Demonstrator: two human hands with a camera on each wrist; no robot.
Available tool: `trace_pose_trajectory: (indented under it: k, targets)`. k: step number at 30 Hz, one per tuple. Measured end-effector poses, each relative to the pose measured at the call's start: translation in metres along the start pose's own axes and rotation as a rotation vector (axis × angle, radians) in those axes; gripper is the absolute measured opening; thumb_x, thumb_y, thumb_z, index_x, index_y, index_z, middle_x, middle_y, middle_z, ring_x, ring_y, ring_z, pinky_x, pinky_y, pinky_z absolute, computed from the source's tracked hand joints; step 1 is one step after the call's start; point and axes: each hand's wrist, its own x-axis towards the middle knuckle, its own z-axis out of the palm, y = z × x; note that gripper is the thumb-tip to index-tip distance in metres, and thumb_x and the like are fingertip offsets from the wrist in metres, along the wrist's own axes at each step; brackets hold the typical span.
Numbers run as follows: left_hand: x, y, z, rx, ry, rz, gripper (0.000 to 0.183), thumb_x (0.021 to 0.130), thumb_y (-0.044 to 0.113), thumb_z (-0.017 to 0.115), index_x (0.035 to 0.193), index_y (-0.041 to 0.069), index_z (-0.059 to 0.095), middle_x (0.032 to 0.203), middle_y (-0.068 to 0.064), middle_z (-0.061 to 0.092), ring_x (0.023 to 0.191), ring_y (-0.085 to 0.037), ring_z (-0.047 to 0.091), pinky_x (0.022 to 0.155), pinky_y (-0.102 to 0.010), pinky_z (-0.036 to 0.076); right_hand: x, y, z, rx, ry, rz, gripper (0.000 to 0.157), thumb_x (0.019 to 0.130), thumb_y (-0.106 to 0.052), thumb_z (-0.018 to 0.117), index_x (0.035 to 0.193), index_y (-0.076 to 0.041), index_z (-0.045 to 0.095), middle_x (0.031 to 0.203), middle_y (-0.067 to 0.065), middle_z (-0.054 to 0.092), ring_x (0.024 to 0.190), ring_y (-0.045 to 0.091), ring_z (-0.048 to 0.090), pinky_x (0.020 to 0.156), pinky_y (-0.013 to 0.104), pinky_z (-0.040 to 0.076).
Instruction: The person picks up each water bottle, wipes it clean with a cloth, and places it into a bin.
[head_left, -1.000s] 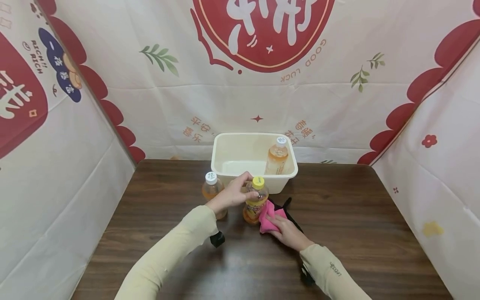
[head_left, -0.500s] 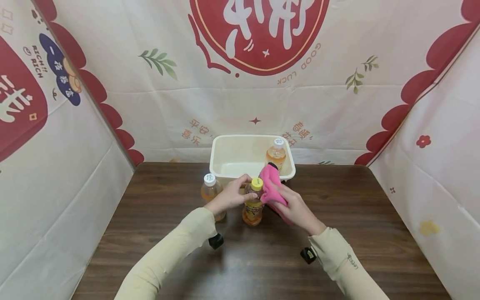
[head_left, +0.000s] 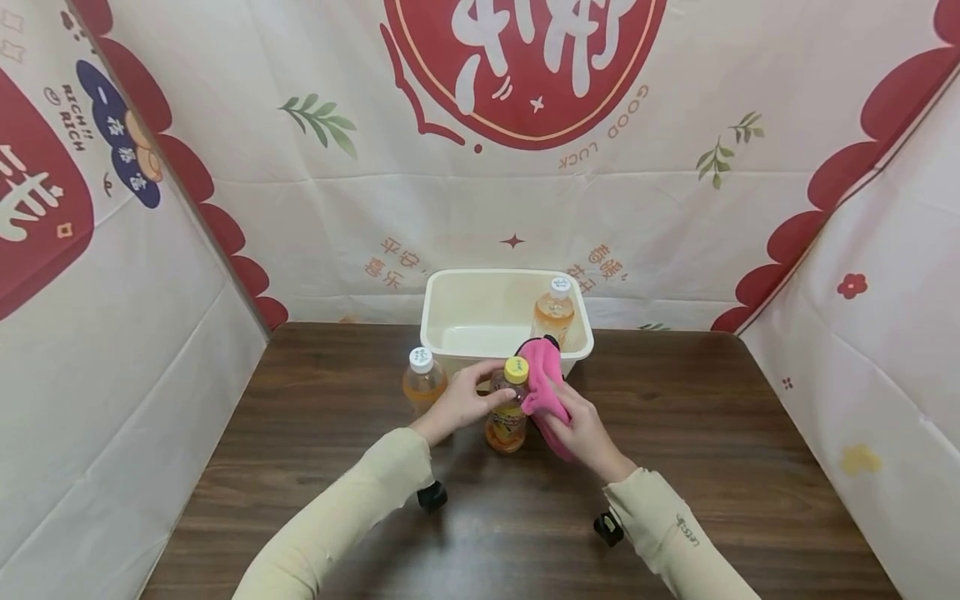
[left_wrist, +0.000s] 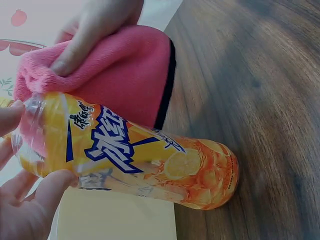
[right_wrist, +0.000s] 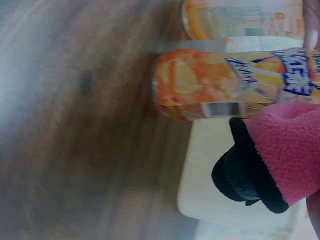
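Note:
My left hand [head_left: 467, 402] grips the neck of a yellow-capped iced tea bottle [head_left: 507, 427], which stands upright on the table. Its yellow label with blue lettering shows clearly in the left wrist view [left_wrist: 112, 137]. A pink cloth [head_left: 545, 375] with black edging is bunched in my right hand [head_left: 587, 429] and lies against the bottle's right side near the shoulder. The right wrist view has the cloth [right_wrist: 287, 147] beside the lower label, with most of that hand out of sight. A white-capped bottle [head_left: 422, 383] stands just left, partly covered by my left hand.
Behind the hands, a cream plastic bin [head_left: 461, 304] stands at the back of the brown wooden table [head_left: 330, 383]. Another white-capped bottle [head_left: 555, 312] is inside it on the right. Printed cloth walls [head_left: 450, 200] rise around the table's back and sides.
My right hand has carried the pink cloth up from the bottle's lower right side to near its shoulder, then slightly down again. My left hand keeps its hold on the bottle.

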Motion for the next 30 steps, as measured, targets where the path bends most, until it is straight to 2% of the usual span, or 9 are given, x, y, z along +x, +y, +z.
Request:
trace_pose_trajectory:
  k: [3,5,9,11,13,17,23,26,30]
  targets:
    - [0.0,0.001,0.0,0.024,-0.01,0.031,0.041,0.086,0.024,0.063,0.122,0.009,0.051,0.121,-0.008,0.056,0.115,-0.026,0.05,0.093,-0.038,0.043,-0.013,0.007,0.008,-0.003,0.013,0.016,0.038,0.07,0.011,0.069,0.107,0.003,0.063,0.11,0.019,0.061,0.099,0.029,0.058,0.089,0.014,0.041]
    - [0.0,0.001,0.0,0.033,-0.02,0.04,0.038,0.086,0.023,0.062,0.12,0.01,0.05,0.121,-0.007,0.055,0.115,-0.025,0.05,0.094,-0.038,0.042,-0.024,0.015,0.014,-0.045,-0.023,0.017,0.033,0.07,0.008,0.07,0.102,0.001,0.064,0.104,0.016,0.063,0.095,0.026,0.06,0.085,0.021,0.046]
    - [-0.002,0.002,-0.002,0.022,-0.029,0.025,0.035,0.087,0.025,0.061,0.118,0.012,0.05,0.123,-0.007,0.053,0.117,-0.027,0.048,0.094,-0.043,0.041,-0.046,0.031,0.026,-0.184,-0.205,0.022,0.026,0.075,-0.008,0.072,0.1,-0.006,0.065,0.094,0.008,0.064,0.087,0.018,0.06,0.076,0.032,0.05]
    - [-0.003,0.003,-0.003,0.027,-0.037,0.012,0.036,0.087,0.027,0.061,0.118,0.012,0.05,0.124,-0.006,0.053,0.119,-0.026,0.047,0.095,-0.044,0.04,-0.054,0.036,0.03,-0.241,-0.283,0.025,0.031,0.076,-0.013,0.072,0.104,-0.004,0.064,0.095,0.008,0.064,0.086,0.017,0.06,0.074,0.035,0.05]
    - [-0.002,0.002,-0.004,0.028,-0.047,0.002,0.037,0.087,0.028,0.06,0.119,0.013,0.05,0.124,-0.004,0.053,0.12,-0.025,0.046,0.096,-0.044,0.039,-0.06,0.039,0.031,-0.259,-0.313,0.041,0.038,0.076,-0.014,0.072,0.111,0.0,0.062,0.101,0.013,0.064,0.089,0.02,0.06,0.075,0.038,0.05]
    - [0.0,0.002,-0.003,0.017,-0.05,0.006,0.037,0.087,0.028,0.06,0.12,0.014,0.049,0.125,-0.004,0.052,0.121,-0.025,0.045,0.096,-0.045,0.039,-0.061,0.042,0.031,-0.259,-0.298,0.055,0.043,0.074,-0.012,0.073,0.114,0.001,0.061,0.104,0.016,0.063,0.093,0.023,0.061,0.077,0.04,0.05]
    - [0.002,0.0,-0.001,0.007,-0.053,-0.001,0.036,0.087,0.027,0.06,0.119,0.013,0.049,0.125,-0.005,0.052,0.121,-0.027,0.045,0.096,-0.044,0.04,-0.055,0.042,0.026,-0.115,-0.255,0.074,0.022,0.077,-0.016,0.071,0.098,-0.015,0.067,0.091,-0.001,0.065,0.081,0.008,0.057,0.071,0.03,0.049]
    - [0.001,0.001,-0.001,0.007,-0.051,-0.004,0.036,0.087,0.027,0.061,0.119,0.013,0.049,0.125,-0.005,0.052,0.12,-0.027,0.046,0.096,-0.044,0.04,-0.045,0.033,0.016,-0.056,-0.216,0.11,0.017,0.078,-0.014,0.07,0.094,-0.015,0.066,0.093,0.0,0.064,0.084,0.011,0.058,0.073,0.031,0.049]
    - [0.001,0.002,-0.001,0.015,-0.041,-0.005,0.036,0.087,0.026,0.061,0.118,0.013,0.05,0.124,-0.006,0.053,0.119,-0.028,0.047,0.096,-0.044,0.04,-0.024,0.014,-0.002,-0.07,-0.152,0.109,0.02,0.074,-0.005,0.072,0.093,-0.007,0.067,0.1,0.01,0.064,0.088,0.021,0.06,0.074,0.037,0.05]
